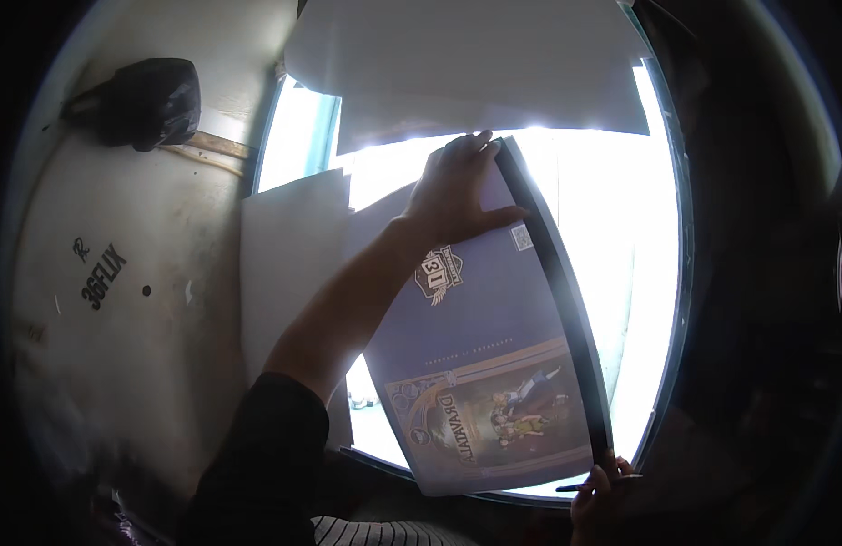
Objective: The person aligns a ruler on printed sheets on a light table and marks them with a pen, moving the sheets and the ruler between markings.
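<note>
A large printed blue-purple sheet (475,300) lies across a brightly lit panel (594,264), its picture and emblem seen sideways or reversed. Along its right side runs a long, straight black strip (566,318). My left hand (453,191) rests on the sheet's far end, thumb stretched out to the strip and fingers reaching toward the strip's far tip. At the strip's near end, my right hand (598,491) is closed around a thin, dark, pen-like tool (580,488). Its exact kind is too dim to make out, and some fingertips touch the strip.
Beyond my left hand, a big pale sheet (475,64) covers the far part of the lit panel. Another pale sheet (293,282) lies left of the print. A black plastic bag (171,105) sits on the stained pale surface (166,364) at the left.
</note>
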Demonstrator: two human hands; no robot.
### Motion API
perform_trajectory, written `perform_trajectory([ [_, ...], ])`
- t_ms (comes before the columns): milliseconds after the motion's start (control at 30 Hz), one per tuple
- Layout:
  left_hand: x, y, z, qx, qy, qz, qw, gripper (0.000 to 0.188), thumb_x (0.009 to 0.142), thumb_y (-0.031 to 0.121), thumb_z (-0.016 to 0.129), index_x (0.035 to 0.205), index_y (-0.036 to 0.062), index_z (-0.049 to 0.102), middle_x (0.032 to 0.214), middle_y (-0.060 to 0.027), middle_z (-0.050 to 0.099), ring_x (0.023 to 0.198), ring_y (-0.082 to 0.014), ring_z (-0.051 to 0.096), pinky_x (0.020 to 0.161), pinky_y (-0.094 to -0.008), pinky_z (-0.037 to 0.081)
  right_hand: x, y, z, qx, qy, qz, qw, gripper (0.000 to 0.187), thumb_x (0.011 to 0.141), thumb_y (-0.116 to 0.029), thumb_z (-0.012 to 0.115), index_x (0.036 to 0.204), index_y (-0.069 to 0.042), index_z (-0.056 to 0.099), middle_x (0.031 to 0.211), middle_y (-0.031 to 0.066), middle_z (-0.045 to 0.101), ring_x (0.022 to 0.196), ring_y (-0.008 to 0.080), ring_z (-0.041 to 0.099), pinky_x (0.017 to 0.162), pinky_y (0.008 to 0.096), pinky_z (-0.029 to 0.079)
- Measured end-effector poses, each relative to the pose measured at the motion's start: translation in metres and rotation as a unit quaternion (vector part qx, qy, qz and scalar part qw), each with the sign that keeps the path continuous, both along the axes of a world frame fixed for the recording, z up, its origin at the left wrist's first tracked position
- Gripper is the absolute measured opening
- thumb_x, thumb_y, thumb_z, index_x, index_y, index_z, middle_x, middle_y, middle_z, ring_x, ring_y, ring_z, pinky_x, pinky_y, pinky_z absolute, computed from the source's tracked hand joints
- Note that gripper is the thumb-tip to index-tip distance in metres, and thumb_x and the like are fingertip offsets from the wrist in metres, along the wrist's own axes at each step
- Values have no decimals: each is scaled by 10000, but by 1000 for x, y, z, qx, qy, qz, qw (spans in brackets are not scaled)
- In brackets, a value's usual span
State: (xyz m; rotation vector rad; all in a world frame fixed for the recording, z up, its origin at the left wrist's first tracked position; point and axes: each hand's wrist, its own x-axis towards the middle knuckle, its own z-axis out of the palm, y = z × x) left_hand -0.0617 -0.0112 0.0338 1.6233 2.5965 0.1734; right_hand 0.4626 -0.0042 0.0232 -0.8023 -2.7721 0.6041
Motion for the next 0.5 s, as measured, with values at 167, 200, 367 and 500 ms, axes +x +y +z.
perform_trajectory([
  [167,-3,-4,-4,14,-24,7,1000,1040,751,753,643,1447,10,430,1548,-202,354,1445,-376,302,1165,-532,250,7,4,4,-12,-94,14,995,162,862,-144,632,1004,-83,682,1045,127,701,987,338,641,918,515,478],
  [200,-3,-5,-4,10,-26,12,1000,1040,751,753,643,1447,10,430,1548,-202,354,1445,-376,302,1165,-532,250,9,5,7,-5,-127,27,991,180,854,-181,630,994,-79,678,1036,116,696,948,330,645,888,504,492],
  [367,-3,0,-11,22,-24,-13,999,1010,740,753,662,1409,18,488,1494,-187,442,1400,-397,372,1134,-561,277,38,-6,-19,-90,-116,-34,989,212,877,-236,668,1038,-105,622,998,82,679,917,285,654,839,464,526],
  [500,-6,2,-5,23,-44,-15,999,1018,732,756,668,1397,5,496,1480,-180,465,1387,-392,393,1109,-555,311,31,-2,-13,-131,-144,-44,980,214,882,-243,657,1042,-104,623,994,82,679,914,282,653,837,461,525],
])
